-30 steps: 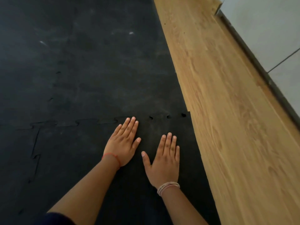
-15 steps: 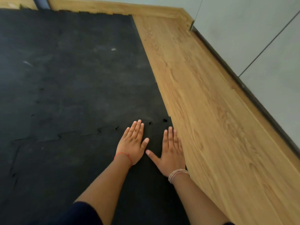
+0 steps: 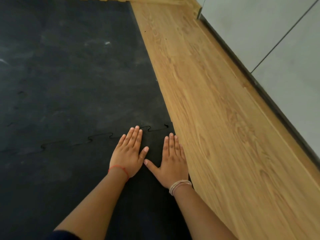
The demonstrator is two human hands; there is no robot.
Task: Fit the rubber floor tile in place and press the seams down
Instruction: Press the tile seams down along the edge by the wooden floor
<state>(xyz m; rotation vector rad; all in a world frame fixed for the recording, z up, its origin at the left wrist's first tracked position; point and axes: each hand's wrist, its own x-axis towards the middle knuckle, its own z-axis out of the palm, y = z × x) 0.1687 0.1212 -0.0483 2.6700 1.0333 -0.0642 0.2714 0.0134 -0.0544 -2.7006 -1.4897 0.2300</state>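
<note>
A black rubber floor tile [image 3: 69,179] lies in the near part of the dark mat. Its toothed seam [image 3: 100,135] with the far tile [image 3: 78,75] runs from the left to the mat's right edge. My left hand [image 3: 129,153] rests flat on the near tile, fingertips reaching the seam. My right hand [image 3: 172,160] lies flat beside it at the tile's right edge, little finger against the wooden floor. Both hands hold nothing, fingers straight, thumbs nearly touching.
A wood-grain floor [image 3: 216,118] borders the mat on the right. Beyond it a dark skirting strip [image 3: 259,87] runs under a grey wall [image 3: 277,40]. More wooden floor [image 3: 155,0] edges the mat's far end. Other faint seams [image 3: 19,94] mark the left tiles.
Both hands have slid to the right along the seam. My right hand now reaches the tile's edge by the wood, and the gaps at the seam's right end have closed.
</note>
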